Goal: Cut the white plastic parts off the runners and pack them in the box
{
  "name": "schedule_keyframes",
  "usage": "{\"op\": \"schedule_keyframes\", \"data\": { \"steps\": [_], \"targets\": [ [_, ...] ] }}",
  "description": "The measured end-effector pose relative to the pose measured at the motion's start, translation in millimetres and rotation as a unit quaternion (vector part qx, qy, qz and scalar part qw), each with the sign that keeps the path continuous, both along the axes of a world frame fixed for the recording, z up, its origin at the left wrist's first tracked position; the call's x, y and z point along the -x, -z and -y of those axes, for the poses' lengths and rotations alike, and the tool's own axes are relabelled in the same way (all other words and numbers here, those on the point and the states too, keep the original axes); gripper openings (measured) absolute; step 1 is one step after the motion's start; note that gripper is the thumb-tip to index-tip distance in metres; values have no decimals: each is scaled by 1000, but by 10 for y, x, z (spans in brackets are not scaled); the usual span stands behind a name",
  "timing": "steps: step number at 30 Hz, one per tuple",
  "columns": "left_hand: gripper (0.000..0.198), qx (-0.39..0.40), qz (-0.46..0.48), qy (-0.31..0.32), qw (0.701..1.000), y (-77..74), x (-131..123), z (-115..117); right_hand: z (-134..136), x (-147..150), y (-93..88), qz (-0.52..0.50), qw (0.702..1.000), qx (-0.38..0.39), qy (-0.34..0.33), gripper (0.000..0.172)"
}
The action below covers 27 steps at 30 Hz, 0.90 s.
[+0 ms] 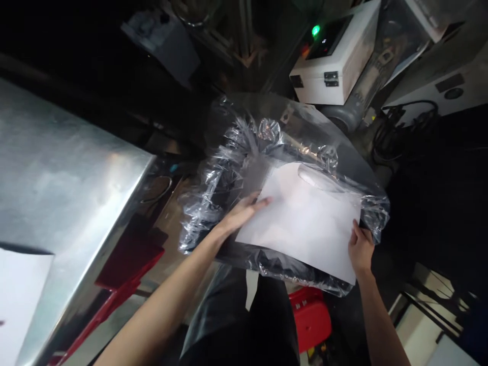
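Note:
A white sheet with an oval opening or flap near its far edge lies across a crumpled clear plastic bag. My left hand holds the sheet's left edge, the thumb stretched over its top face and the other fingers partly hidden. At the right edge, my right hand is closed, pinching the sheet between thumb and curled fingers. The plastic spreads out beyond the sheet on all sides. Dark material shows through it; what that is I cannot tell.
To the left is a shiny metal table, with another white sheet on it. A white control box with a green light stands at the far right, above a grey motor. Below the plastic is a red stool.

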<state>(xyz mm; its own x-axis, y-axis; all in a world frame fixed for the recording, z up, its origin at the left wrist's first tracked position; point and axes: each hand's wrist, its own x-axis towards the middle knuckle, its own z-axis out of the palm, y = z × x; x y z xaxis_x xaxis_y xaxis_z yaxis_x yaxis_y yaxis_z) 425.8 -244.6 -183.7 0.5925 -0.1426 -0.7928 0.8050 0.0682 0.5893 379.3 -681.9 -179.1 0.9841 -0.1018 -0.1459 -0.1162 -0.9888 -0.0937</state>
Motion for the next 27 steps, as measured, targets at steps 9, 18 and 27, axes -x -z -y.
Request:
{"op": "schedule_keyframes", "data": {
  "steps": [9,18,27],
  "targets": [
    [42,-392,43,209,895,-129,84,-229,-155,76,85,-22,999,-9,28,50],
    [67,-536,39,321,779,197,243,144,-535,50,631,-136,988,41,67,53],
    [79,-515,225,425,709,647,-91,404,-1001,-348,1116,-211,977,14,15,85]
  ]
}}
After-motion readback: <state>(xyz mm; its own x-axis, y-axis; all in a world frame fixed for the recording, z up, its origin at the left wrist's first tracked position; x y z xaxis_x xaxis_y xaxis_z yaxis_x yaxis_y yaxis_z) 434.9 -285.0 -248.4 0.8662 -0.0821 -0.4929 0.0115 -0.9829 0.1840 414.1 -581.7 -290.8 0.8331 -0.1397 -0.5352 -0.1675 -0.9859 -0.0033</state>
